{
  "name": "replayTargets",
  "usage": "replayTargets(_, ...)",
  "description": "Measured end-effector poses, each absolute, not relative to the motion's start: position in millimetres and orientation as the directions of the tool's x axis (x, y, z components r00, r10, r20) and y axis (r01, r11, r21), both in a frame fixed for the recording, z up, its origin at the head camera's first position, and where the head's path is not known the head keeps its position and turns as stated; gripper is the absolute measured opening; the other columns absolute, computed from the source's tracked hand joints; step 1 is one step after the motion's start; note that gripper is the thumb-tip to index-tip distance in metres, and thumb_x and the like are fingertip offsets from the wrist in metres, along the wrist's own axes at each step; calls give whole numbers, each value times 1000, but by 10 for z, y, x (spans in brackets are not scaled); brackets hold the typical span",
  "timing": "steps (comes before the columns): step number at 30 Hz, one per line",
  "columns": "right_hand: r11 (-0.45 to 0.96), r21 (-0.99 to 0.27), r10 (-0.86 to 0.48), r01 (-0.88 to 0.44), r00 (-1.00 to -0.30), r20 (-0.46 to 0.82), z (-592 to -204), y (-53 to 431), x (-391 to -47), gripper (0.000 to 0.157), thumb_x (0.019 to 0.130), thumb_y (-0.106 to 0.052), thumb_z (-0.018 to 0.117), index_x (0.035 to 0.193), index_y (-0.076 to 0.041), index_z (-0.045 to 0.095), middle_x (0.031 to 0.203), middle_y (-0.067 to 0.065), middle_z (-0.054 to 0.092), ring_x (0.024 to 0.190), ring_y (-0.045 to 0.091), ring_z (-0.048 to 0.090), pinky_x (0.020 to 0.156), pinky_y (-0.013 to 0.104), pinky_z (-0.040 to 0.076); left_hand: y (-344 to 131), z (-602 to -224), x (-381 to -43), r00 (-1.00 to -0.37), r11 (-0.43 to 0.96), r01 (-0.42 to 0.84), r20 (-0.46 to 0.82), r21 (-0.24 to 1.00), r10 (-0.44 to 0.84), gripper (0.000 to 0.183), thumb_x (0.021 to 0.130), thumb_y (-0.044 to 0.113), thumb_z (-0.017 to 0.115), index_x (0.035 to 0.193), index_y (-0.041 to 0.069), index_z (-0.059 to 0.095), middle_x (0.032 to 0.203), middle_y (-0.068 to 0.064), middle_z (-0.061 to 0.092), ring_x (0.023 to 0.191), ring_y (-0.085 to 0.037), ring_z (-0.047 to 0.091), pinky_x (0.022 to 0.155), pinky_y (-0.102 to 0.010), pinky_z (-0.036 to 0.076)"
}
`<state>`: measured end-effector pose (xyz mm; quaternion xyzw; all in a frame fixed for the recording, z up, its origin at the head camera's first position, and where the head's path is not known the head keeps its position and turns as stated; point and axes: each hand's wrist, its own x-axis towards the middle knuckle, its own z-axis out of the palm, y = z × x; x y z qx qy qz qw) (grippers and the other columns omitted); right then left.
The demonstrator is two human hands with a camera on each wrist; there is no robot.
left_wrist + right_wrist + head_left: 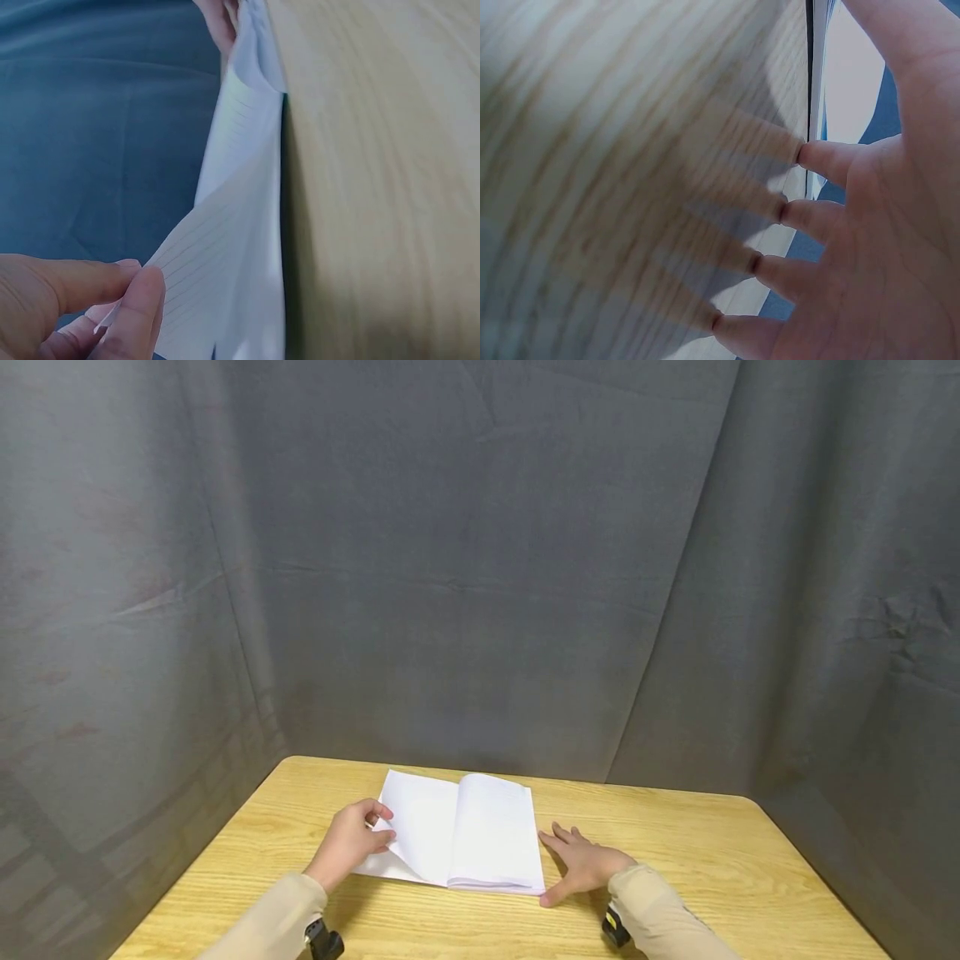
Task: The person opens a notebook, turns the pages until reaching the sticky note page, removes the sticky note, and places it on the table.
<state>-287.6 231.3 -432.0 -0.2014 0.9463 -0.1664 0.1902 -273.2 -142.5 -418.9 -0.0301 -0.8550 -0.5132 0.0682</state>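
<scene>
A notebook with white lined pages (495,835) lies spread on the wooden table. Between thumb and fingers, my left hand (351,842) pinches the outer edge of a left-side page (199,270), which is lifted and curved above the sheets below it. My right hand (581,864) has its fingers spread beside the notebook's right edge. In the right wrist view the fingertips (799,150) of that hand touch the tabletop, and its thumb lies near the lower right corner of the notebook in the head view.
The light wood table (675,835) extends around the notebook on every side. Grey cloth (465,568) hangs behind it and at both sides. A small dark camera (324,939) is strapped at the left wrist, another (615,927) at the right.
</scene>
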Motion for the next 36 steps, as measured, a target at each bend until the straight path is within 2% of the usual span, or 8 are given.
replayTargets(5, 865, -393, -441, -313, -848, -294, -4326, 2316, -2876, 111, 71, -63, 75, 153, -10, 22, 159, 24, 12, 141, 56, 10, 101, 76, 23, -1496, -4247, -2707, -995, 502, 71, 100, 862, -30, 22, 74, -8, 73, 93, -6, 64, 82, -8, 40, 65, -14, 63, 59, -26, 57)
replayTargets(15, 870, -382, -435, -312, -851, -295, -4321, 2308, -2866, 110, 71, -59, 76, 153, -10, 23, 159, 24, 12, 141, 55, 10, 101, 76, 23, -1569, -4430, -2721, -997, 569, 48, 70, 821, -18, 23, 71, -10, 76, 90, -4, 63, 76, -7, 40, 60, -13, 58, 55, -24, 55)
replayTargets(22, 871, -380, -434, -313, -851, -295, -4321, 2307, -2873, 109, 72, -59, 76, 153, -10, 23, 159, 24, 13, 141, 55, 11, 102, 75, 21, -1587, -4500, -2715, -1000, 551, 5, 7, 835, -1, 24, 72, -11, 74, 93, -7, 62, 81, -10, 42, 62, -16, 61, 58, -25, 56)
replayTargets(28, 873, -372, -434, -315, -850, -297, -4318, 2314, -2872, 109, 72, -59, 76, 153, -10, 22, 159, 23, 14, 141, 54, 12, 102, 76, 20, -1594, -4529, -2724, -1000, 550, -4, -3, 835, -2, 23, 72, -13, 73, 91, -8, 62, 79, -10, 42, 61, -15, 63, 58, -25, 56)
replayTargets(36, 873, -363, -439, -326, -851, -290, -4323, 2307, -2879, 110, 71, -61, 75, 153, -10, 23, 159, 23, 14, 141, 54, 12, 102, 75, 20, -1602, -4543, -2755, -999, 599, -18, -32, 800, 14, 22, 72, -12, 73, 90, -9, 61, 83, -14, 48, 62, -14, 63, 58, -24, 56)
